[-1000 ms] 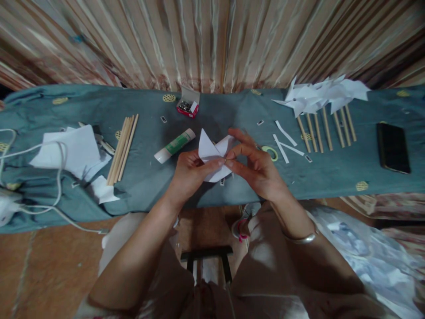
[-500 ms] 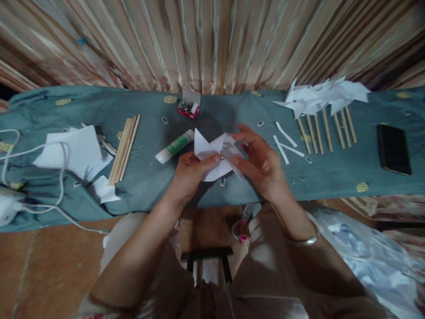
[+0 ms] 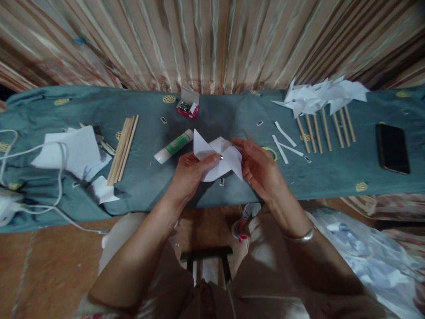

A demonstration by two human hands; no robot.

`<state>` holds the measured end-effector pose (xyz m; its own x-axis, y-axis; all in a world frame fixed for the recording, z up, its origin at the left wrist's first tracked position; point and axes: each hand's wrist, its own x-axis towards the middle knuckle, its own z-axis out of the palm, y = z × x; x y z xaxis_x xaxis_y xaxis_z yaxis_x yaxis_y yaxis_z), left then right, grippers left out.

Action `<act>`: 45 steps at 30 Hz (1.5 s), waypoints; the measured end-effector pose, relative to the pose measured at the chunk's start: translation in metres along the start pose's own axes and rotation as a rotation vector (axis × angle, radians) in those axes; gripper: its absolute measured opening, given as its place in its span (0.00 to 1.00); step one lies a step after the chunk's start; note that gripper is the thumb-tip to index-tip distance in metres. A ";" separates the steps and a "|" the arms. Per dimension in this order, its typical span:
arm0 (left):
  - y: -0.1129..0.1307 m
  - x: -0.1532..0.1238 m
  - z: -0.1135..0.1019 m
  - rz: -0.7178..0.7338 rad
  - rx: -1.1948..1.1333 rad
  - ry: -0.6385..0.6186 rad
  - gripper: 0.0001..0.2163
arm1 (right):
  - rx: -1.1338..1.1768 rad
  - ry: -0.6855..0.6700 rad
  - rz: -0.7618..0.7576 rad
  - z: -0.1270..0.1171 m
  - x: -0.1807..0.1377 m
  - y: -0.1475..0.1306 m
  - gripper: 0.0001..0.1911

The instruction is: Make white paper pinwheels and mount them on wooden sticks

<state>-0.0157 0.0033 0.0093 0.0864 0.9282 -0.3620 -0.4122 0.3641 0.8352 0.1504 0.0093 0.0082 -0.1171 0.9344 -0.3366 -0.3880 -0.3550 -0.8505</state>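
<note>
My left hand pinches a white folded paper pinwheel at its centre, where a small metal pin shows under the thumb tip. My right hand holds the pinwheel's right blades from behind, fingers curled round the paper. The pinwheel hovers just above the teal cloth of the table. A glue stick lies just left of the pinwheel.
A small red box of pins stands at the back. Loose wooden sticks and white paper sheets lie left, with white cables. Finished pinwheels on sticks, paper strips, a tape ring and a black phone lie right.
My right hand left the pin at the centre and shifted to the pinwheel's right side. The pinwheel opened out flatter, showing its blades. My left hand kept its pinch.
</note>
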 end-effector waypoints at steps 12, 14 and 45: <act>0.000 0.000 -0.001 -0.014 0.005 -0.020 0.10 | -0.044 -0.024 -0.013 0.009 -0.005 0.001 0.15; -0.001 0.000 -0.001 -0.007 0.021 -0.016 0.11 | -0.039 -0.036 0.005 0.011 -0.007 0.000 0.14; -0.001 0.000 0.002 -0.007 -0.043 0.008 0.11 | -0.722 0.189 -0.738 0.001 -0.013 0.003 0.26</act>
<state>-0.0136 0.0031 0.0092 0.0828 0.9248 -0.3713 -0.4500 0.3671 0.8141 0.1496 -0.0037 0.0105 0.0958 0.9285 0.3588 0.3399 0.3083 -0.8885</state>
